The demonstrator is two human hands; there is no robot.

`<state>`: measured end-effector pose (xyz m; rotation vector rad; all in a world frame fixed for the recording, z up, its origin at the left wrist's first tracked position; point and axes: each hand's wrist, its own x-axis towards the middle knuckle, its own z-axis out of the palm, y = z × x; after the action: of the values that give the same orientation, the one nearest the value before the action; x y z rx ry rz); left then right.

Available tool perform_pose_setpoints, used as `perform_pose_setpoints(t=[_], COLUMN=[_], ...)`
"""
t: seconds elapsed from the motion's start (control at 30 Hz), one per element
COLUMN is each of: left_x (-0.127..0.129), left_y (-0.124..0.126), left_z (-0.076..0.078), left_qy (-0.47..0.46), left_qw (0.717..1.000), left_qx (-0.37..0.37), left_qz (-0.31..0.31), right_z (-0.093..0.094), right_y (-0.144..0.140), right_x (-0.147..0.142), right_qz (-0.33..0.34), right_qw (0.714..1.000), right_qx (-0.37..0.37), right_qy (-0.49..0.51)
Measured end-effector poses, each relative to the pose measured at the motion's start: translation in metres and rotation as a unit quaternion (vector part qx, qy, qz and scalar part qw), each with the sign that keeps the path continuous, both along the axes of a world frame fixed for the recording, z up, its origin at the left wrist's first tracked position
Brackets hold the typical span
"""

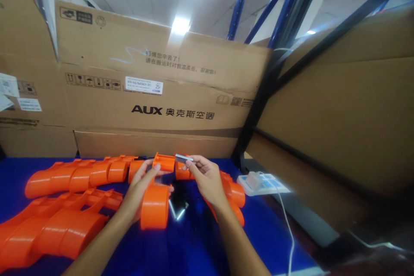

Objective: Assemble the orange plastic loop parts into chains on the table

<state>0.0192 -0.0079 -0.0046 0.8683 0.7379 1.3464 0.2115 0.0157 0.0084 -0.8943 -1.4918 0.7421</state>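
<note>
My left hand (139, 186) grips an orange plastic part (158, 196), a curved shell with a flat block at its top end, held upright over the blue table (190, 246). My right hand (207, 177) pinches a small grey metal piece (183, 158) against the top of that part. A small dark object with a silver bent piece (178, 209) lies on the table just below both hands.
Rows of nested orange shells (77, 174) lie at the left and front left (48, 228), more behind my right hand (235, 194). A large AUX cardboard box (155, 90) walls the back. A white power strip (260, 183) with a cable sits at right, beside cardboard panels (339, 120).
</note>
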Motion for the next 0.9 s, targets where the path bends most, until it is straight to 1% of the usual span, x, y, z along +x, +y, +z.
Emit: perform_pose_setpoints(t=[0.13,0.23,0.33,0.47,0.53,0.67,0.8,0.9], left_x=[0.002,0.001,0.0,0.0,0.001,-0.001,-0.003,-0.004], left_y=[-0.01,-0.011,-0.009,-0.003,0.001,0.005,0.003,0.001], left_z=[0.008,0.01,0.007,-0.001,-0.004,-0.006,-0.003,0.001], left_qy=[0.0,0.001,0.01,0.03,0.032,0.022,0.019,0.028], left_qw=[1.0,1.0,1.0,0.999,0.999,0.999,0.998,0.997], left_qx=[0.01,0.008,0.021,0.037,0.033,0.032,0.051,0.059], left_qz=[0.0,-0.005,-0.011,-0.019,-0.016,0.023,0.042,0.036], right_z=[-0.001,-0.003,-0.005,-0.008,-0.009,-0.01,-0.009,-0.01], right_y=[0.003,0.005,0.005,0.004,0.002,0.0,-0.002,-0.003], right_x=[0.001,0.003,0.004,-0.001,-0.006,-0.011,-0.012,-0.015], right_qz=[-0.005,0.002,-0.009,-0.027,-0.034,-0.084,-0.059,-0.047], right_qw=[1.0,0.999,0.997,0.993,0.994,0.995,0.995,0.994], right_qx=[-0.001,0.007,0.022,0.043,0.046,0.051,0.074,0.09], right_qy=[-0.019,-0.037,-0.071,-0.104,-0.09,-0.034,-0.034,-0.037])
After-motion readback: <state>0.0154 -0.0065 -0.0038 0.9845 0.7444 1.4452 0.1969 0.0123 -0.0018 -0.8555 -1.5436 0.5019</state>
